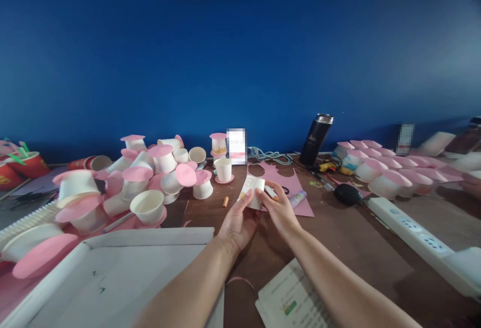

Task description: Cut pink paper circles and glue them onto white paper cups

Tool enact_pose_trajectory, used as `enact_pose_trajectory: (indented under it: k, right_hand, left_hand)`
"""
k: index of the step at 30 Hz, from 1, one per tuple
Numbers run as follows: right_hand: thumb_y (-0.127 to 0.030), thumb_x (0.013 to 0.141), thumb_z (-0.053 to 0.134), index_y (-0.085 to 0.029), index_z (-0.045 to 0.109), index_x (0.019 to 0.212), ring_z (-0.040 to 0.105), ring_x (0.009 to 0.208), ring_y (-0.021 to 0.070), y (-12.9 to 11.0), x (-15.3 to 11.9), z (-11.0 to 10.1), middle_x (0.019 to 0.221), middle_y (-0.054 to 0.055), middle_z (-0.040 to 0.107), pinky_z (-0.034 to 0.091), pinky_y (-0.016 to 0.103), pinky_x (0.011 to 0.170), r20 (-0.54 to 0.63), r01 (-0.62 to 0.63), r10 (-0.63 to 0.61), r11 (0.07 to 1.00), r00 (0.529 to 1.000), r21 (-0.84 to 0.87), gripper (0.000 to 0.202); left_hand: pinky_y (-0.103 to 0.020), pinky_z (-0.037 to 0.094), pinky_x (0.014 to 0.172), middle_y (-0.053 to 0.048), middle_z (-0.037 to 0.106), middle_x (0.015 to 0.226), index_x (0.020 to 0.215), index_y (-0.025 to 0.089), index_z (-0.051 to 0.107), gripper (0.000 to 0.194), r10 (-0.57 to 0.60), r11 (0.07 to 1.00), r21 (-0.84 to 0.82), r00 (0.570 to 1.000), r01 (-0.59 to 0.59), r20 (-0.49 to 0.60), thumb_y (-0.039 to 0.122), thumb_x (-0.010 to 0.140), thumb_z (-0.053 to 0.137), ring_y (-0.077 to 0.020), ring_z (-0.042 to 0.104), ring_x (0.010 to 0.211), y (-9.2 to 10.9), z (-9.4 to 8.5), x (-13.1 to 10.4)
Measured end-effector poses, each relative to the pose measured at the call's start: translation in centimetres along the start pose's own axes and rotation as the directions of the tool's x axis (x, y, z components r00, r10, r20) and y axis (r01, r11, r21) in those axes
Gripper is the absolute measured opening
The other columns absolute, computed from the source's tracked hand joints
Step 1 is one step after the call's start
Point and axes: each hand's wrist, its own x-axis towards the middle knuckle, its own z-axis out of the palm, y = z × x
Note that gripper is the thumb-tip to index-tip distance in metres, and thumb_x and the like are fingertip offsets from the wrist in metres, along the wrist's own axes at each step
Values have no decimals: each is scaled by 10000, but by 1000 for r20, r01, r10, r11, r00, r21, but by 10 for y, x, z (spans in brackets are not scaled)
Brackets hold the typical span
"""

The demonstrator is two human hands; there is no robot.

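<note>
Both of my hands meet over the middle of the table, around a small white paper cup (257, 183) with a yellowish drawing on its side. My left hand (237, 222) grips the cup from below and the left, thumb on its wall. On the other side, the thumb of my right hand (280, 207) presses against the cup. A white marker with an orange end (272, 193) is tucked between my right thumb and fingers. An orange marker cap (225, 201) lies on the table left of the cup. Behind my hands is a pink paper sheet (304, 208) with cut-out holes.
Paper cups with pink discs (161, 151) crowd the left; more stand in rows (391, 180) at right. A white box lid (143, 278), a paper booklet (289, 298), a power strip (413, 232), a black computer mouse (347, 194) and a black flask (315, 140) surround my arms.
</note>
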Motion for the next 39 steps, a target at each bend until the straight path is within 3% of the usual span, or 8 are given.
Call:
enact_pose_trajectory:
  k: [7, 10, 13, 15, 18, 22, 24, 39]
  right_hand:
    - [-451, 726, 695, -192, 574, 1098, 647, 798, 177, -2, -3, 1, 976, 51, 671, 539, 292, 689, 47, 133, -128, 984, 991, -120, 468]
    - [-394, 769, 670, -215, 566, 1131, 648, 941, 202, -3, -1, -3, 1097, 73, 652, 539, 334, 800, 12, 260, -261, 955, 965, -142, 417]
    - [-339, 826, 624, -237, 568, 1110, 652, 957, 198, -5, 1, -8, 1091, 70, 654, 532, 360, 837, -96, 397, -415, 903, 905, -163, 307]
    - [-330, 879, 560, -234, 577, 1097, 668, 814, 174, -9, -1, -11, 955, 52, 680, 547, 339, 748, -111, 452, -476, 872, 873, -186, 238]
    - [-301, 911, 519, -226, 604, 1108, 640, 683, 150, -15, -7, -13, 882, 46, 687, 531, 310, 651, -28, 533, -568, 787, 823, -310, 228]
    - [-237, 883, 567, -230, 641, 1088, 646, 805, 183, -17, -12, -15, 998, 68, 692, 524, 350, 757, 133, 663, -695, 585, 706, -467, 218]
    - [-212, 876, 572, -226, 642, 1083, 653, 837, 193, -17, -14, -15, 1015, 70, 694, 525, 353, 770, 153, 678, -715, 541, 682, -497, 219]
    - [-233, 877, 554, -227, 649, 1028, 678, 836, 211, -19, -16, -15, 979, 68, 708, 537, 344, 731, 172, 624, -660, 546, 731, -559, 178]
  left_hand:
    - [-212, 518, 663, -58, 695, 876, 912, 107, 672, 167, 1, 1000, 31, 1000, -1, -24, 162, 757, 700, -125, 645, 750, -1, -3, 4]
    - [-189, 504, 585, -48, 696, 877, 947, 118, 666, 209, 12, 1000, 13, 998, -11, -67, 157, 746, 709, -109, 639, 714, 2, -3, 4]
    - [-180, 482, 518, -38, 695, 871, 946, 137, 659, 218, 45, 999, -16, 991, -47, -123, 149, 736, 717, -97, 628, 666, 5, -3, 5]
    - [-179, 471, 495, -32, 689, 847, 913, 143, 653, 189, 57, 997, -38, 986, -64, -156, 137, 734, 715, -89, 617, 635, 6, -3, 5]
    - [-169, 457, 484, -17, 675, 816, 875, 144, 642, 162, 50, 995, -69, 975, -66, -217, 103, 732, 706, -78, 609, 622, 7, -2, 6]
    - [-155, 446, 486, -13, 669, 828, 875, 146, 636, 168, 68, 992, -87, 964, -93, -258, 89, 732, 704, -72, 605, 645, 8, 0, 5]
    - [-153, 425, 462, -12, 664, 822, 881, 144, 634, 181, 78, 992, -76, 962, -101, -263, 95, 725, 713, -68, 592, 631, 8, 1, 4]
    - [-155, 381, 432, -21, 649, 825, 868, 137, 631, 180, 87, 996, -8, 960, -92, -266, 133, 718, 732, -63, 556, 616, 8, 4, 1]
